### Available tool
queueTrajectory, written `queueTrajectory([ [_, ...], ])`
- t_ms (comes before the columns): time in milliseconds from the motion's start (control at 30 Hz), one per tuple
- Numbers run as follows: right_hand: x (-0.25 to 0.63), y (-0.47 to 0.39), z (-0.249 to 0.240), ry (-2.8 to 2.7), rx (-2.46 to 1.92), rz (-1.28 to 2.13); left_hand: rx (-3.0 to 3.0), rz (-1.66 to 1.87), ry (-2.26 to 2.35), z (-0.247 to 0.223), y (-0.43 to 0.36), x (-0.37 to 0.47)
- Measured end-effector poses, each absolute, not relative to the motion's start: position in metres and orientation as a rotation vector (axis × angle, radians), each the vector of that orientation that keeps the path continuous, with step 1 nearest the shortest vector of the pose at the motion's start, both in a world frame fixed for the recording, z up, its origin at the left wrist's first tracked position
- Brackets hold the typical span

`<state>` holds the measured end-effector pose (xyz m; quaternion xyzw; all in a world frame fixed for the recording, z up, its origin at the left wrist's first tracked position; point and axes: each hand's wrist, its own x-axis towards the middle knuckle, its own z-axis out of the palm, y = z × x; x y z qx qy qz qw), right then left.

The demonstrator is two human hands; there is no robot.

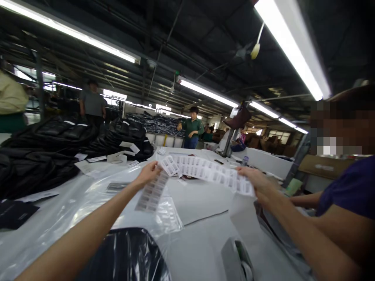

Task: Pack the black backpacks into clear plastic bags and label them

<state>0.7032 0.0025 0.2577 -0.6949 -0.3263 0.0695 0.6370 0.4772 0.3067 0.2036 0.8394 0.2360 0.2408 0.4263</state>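
A long strip of printed white label stickers (pixel 202 168) stretches between my two hands above the table. My left hand (pixel 149 172) is closed on its left part, where a further length hangs down toward the clear plastic. At the other end, my right hand (pixel 254 180) grips the strip, with pale backing paper drooping below. Under my left forearm lies a dark item in clear plastic wrap (pixel 125 253). Clear plastic bags (pixel 99 199) cover the table to the left. A grey tape dispenser (pixel 236 259) stands near the front edge.
Black bags (pixel 64 136) are heaped on the left with paper tags. A person in purple (pixel 348 191) stands close on my right. Another person in green (pixel 193 128) stands beyond the white table (pixel 202 203). A post with a brown boot-like item (pixel 238 117) rises at the back.
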Motion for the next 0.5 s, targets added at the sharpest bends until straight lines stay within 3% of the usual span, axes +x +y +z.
queueTrajectory([
  [100,0.647,0.006,0.226,-0.799,-1.617,0.635,2.23,0.932,0.734,0.253,0.346,0.51],
  [200,0.597,0.01,0.188,-0.817,-1.535,0.973,2.356,0.997,0.76,0.261,0.348,0.545],
  [367,0.58,0.01,0.142,-0.637,-1.561,0.922,2.424,0.883,0.754,0.2,0.309,0.571],
  [500,0.591,0.005,0.118,-0.582,-1.516,0.792,2.29,0.707,0.741,0.152,0.267,0.531],
])
